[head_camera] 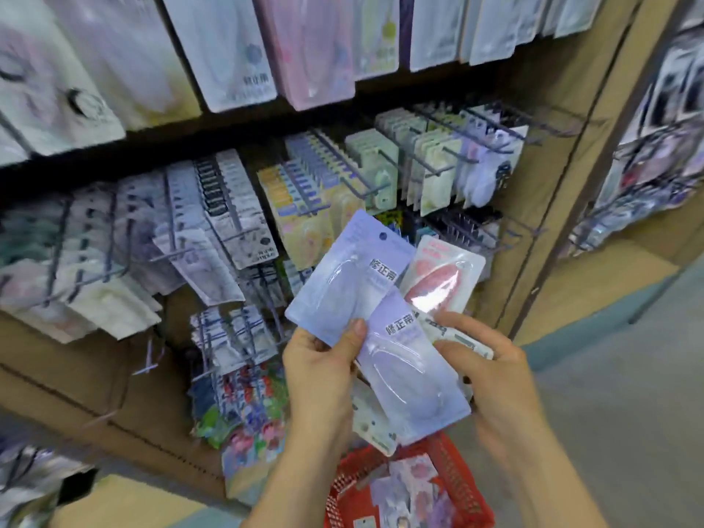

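Note:
My left hand (320,371) pinches a pale blue blister pack (343,276), thumb on its lower edge, and fans it up and to the left. A lilac blister pack (411,371) lies across the middle between both hands. My right hand (495,371) grips a white pack (463,339) at its edge, and a pink pack (442,278) with a red item under clear plastic sticks up behind. A further white card (371,417) shows below the lilac pack.
A wooden display wall carries wire hooks (384,173) full of hanging stationery packs. Larger packs (304,51) hang on the row above. A red plastic basket (449,485) with packs inside sits below my hands. A second rack (647,146) stands at right beyond a grey floor.

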A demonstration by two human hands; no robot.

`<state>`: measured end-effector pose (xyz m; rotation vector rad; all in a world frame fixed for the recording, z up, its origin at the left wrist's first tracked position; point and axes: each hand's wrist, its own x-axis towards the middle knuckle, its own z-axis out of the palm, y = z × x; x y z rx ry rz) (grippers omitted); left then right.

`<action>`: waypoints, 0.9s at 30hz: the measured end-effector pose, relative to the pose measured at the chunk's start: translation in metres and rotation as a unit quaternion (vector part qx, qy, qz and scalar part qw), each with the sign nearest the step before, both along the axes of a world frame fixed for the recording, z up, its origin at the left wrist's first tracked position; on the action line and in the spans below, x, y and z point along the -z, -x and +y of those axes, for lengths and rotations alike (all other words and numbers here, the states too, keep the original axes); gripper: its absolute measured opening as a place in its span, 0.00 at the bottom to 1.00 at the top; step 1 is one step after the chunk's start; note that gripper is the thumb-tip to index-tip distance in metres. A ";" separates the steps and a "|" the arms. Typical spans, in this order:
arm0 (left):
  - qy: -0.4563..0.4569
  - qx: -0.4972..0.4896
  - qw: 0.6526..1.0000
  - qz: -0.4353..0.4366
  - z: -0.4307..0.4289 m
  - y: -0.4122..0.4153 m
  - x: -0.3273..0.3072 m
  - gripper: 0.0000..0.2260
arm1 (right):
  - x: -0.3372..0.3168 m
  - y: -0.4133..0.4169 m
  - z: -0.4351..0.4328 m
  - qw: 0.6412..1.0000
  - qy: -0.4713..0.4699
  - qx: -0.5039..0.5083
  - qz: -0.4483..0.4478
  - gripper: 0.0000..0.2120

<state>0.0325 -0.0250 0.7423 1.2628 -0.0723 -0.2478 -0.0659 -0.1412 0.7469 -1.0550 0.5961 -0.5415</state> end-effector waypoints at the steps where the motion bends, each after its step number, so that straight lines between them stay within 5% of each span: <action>1: 0.000 -0.003 1.000 -0.009 0.000 -0.001 -0.008 0.11 | -0.009 -0.001 0.002 1.000 0.009 0.003 -0.008 0.10; 10: -0.061 -0.005 0.990 -0.127 0.013 0.005 -0.074 0.10 | -0.072 0.002 -0.001 0.980 0.159 -0.108 -0.045 0.17; 15: -0.079 0.020 0.988 -0.129 0.018 -0.004 -0.105 0.10 | -0.101 -0.005 0.003 0.979 0.139 -0.144 -0.049 0.17; 27: -0.003 0.094 0.987 -0.129 0.038 -0.034 -0.162 0.15 | -0.139 -0.030 0.020 0.984 0.157 -0.071 -0.048 0.08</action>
